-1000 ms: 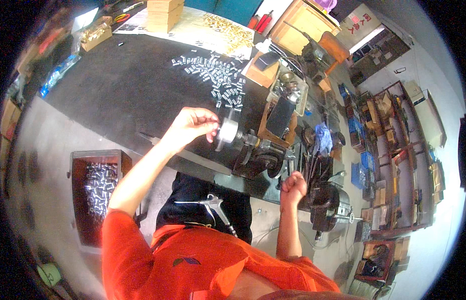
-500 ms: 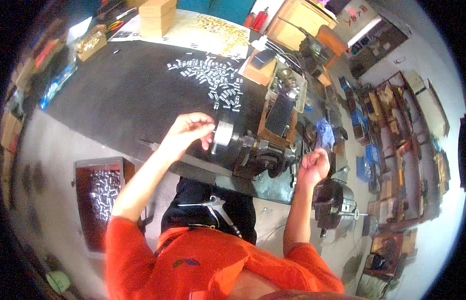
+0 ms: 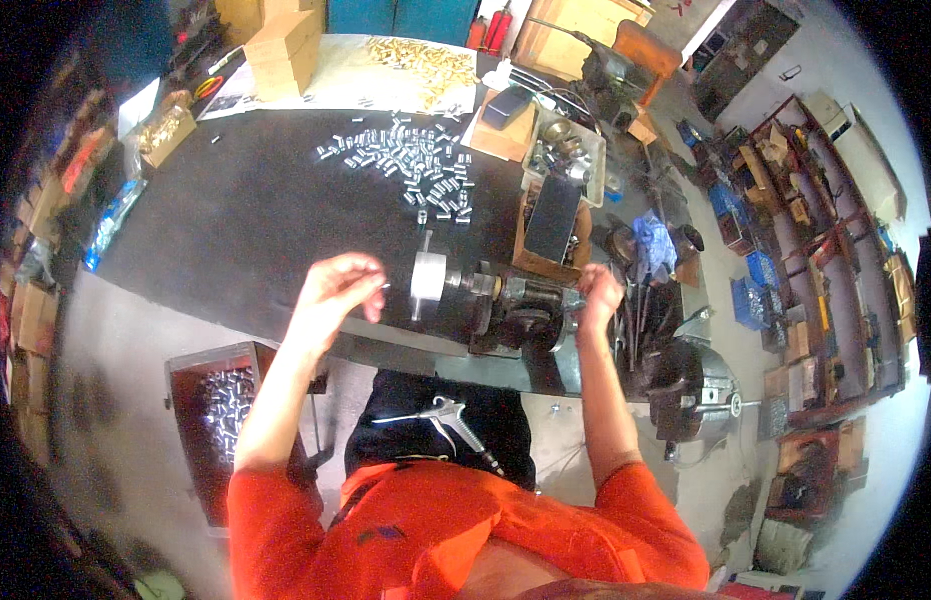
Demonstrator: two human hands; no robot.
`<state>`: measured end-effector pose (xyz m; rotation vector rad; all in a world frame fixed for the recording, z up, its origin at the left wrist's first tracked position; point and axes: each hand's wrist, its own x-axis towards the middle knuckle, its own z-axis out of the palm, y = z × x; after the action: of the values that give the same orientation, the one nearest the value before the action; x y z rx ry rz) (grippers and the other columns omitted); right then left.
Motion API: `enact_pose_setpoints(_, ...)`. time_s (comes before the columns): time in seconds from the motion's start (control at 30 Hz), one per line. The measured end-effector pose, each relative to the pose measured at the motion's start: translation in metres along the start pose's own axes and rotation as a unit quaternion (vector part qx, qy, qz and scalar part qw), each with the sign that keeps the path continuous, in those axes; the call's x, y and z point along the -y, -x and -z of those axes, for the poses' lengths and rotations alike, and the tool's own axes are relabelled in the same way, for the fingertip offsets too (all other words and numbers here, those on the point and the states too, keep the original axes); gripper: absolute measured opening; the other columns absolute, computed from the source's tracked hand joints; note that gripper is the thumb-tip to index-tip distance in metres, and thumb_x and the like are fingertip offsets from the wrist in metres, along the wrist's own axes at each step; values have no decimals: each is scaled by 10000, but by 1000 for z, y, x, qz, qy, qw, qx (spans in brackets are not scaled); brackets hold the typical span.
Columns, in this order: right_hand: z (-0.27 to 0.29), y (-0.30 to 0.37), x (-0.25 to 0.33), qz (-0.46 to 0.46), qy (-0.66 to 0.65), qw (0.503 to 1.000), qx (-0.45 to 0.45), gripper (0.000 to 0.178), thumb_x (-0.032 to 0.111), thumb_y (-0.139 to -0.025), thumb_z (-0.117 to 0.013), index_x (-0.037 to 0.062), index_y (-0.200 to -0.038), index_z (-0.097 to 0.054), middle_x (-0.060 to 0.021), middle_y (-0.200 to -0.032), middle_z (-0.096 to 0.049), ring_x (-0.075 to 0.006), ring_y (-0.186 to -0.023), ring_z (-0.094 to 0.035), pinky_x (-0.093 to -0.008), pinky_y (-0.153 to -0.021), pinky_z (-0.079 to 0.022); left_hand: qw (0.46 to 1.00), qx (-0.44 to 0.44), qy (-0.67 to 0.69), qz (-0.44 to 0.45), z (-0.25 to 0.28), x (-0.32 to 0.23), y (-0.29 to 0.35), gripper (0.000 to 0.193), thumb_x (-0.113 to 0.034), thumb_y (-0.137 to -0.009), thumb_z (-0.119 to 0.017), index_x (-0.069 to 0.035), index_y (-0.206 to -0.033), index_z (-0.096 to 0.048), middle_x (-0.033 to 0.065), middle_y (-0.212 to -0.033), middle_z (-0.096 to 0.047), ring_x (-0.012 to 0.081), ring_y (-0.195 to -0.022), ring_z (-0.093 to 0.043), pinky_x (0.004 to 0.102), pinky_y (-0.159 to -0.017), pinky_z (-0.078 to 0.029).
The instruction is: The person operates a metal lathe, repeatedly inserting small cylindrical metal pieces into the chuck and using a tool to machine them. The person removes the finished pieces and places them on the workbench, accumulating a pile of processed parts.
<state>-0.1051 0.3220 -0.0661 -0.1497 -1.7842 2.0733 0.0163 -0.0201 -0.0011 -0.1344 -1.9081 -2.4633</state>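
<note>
My left hand point(image 3: 338, 295) is just left of a silver cylindrical chuck point(image 3: 429, 277), apart from it. Thumb and fingers are pinched, and a small bright metal piece point(image 3: 387, 286) shows at their tips. The chuck sits on the left end of a dark bench-mounted machine point(image 3: 526, 312), with a thin bar standing up from its rim. My right hand point(image 3: 601, 294) is curled closed by the machine's right end; what it grips, if anything, is hidden. Beyond the chuck, many small silver metal sleeves point(image 3: 401, 150) lie loose on the dark tabletop point(image 3: 216, 220).
Below the table on the left stands a box point(image 3: 211, 500) of silver parts. An air blow gun point(image 3: 451, 425) lies on my lap. Brass parts point(image 3: 421, 65) cover white paper at the back. Right of the machine are a wooden tray point(image 3: 553, 262), a blue rag point(image 3: 654, 243) and a vise point(image 3: 696, 390).
My left hand has drawn away from the chuck to the left. My right hand has shifted inward and forward toward the machine's right end. The whole view has also shifted a little.
</note>
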Motion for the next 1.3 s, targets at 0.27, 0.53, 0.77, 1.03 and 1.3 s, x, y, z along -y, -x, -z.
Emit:
enact_pose_setpoints(0.27,14,45,76,98,-264,955,99,244,224,-814,-502,-16,-771,-510,17,-512,-362,-61,-389,-300,-206,-345,-236,932,-213,-243,164,107,10,139,131,-75,-775,-520,52,-778,-553,52,-581,-534,105,-506,-508,225,-465,-404)
enact_pose_setpoints(0.53,49,99,41,-92,-199,975,35,176,165,-805,-460,40,-691,-510,19,-498,-362,-64,-381,-281,-203,-330,-224,784,-112,-609,50,96,-3,103,139,-107,-711,-564,10,-787,-566,216,-692,-538,346,-638,-558,372,-545,-420)
enact_pose_setpoints(0.77,37,59,-10,-126,-145,980,-45,136,134,-733,-479,33,-775,-560,25,-566,-439,-62,-440,-372,-193,-365,-278,807,-56,-582,-86,9,49,-104,241,-248,-727,-588,-46,-859,-593,149,-787,-614,315,-758,-587,395,-670,-461)
enact_pose_setpoints(1.03,34,76,-2,-127,-159,979,-14,127,162,-819,-450,58,-778,-511,59,-522,-337,-43,-418,-266,-194,-386,-205,768,-38,-637,-65,7,89,-152,230,-222,-715,-586,-34,-847,-578,148,-743,-601,293,-702,-598,378,-642,-476)
enact_pose_setpoints(1.3,44,79,-6,-133,-160,978,-28,208,224,-838,-464,27,-790,-515,25,-538,-388,-67,-409,-300,-208,-367,-254,998,65,-21,-1,14,12,-46,167,-20,-742,-600,36,-894,-563,90,-718,-595,124,-554,-557,233,-536,-463)
